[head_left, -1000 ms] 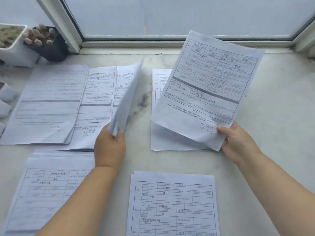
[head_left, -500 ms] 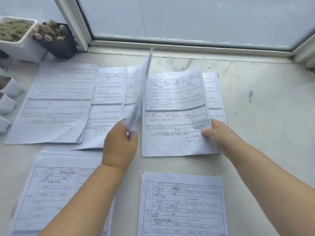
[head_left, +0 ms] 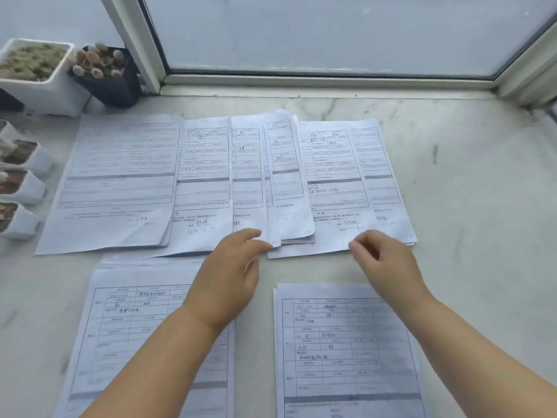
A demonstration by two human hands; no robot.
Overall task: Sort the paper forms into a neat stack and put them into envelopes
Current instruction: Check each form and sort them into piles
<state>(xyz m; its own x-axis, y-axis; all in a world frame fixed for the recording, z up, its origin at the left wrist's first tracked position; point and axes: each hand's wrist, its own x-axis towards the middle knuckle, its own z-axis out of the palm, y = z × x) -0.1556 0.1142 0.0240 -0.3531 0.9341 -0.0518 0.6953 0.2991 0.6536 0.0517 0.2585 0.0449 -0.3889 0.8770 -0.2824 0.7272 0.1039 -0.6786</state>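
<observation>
Printed paper forms lie on a marble sill. A far row runs from a left pile [head_left: 117, 182] through fanned sheets [head_left: 208, 182] to a narrow overlapping bundle [head_left: 286, 176] and a right pile [head_left: 340, 182]. Two more stacks lie near me, one on the left [head_left: 135, 321] and one on the right [head_left: 346, 342]. My left hand [head_left: 229, 276] reaches forward with relaxed fingers, its fingertips at the bundle's lower left corner. My right hand [head_left: 388, 263] hovers over the right pile's lower edge, fingers loosely curled and holding nothing. I see no envelopes.
Small plant pots stand at the far left: a white one [head_left: 39, 76], a black one [head_left: 105, 76], and several white ones [head_left: 21, 182] along the left edge. The window frame [head_left: 301, 82] closes the back. Bare marble [head_left: 482, 206] extends to the right.
The sheet in my right hand has come down flat onto the right pile and been released. The sheets my left hand held upright now lie flat in the far row.
</observation>
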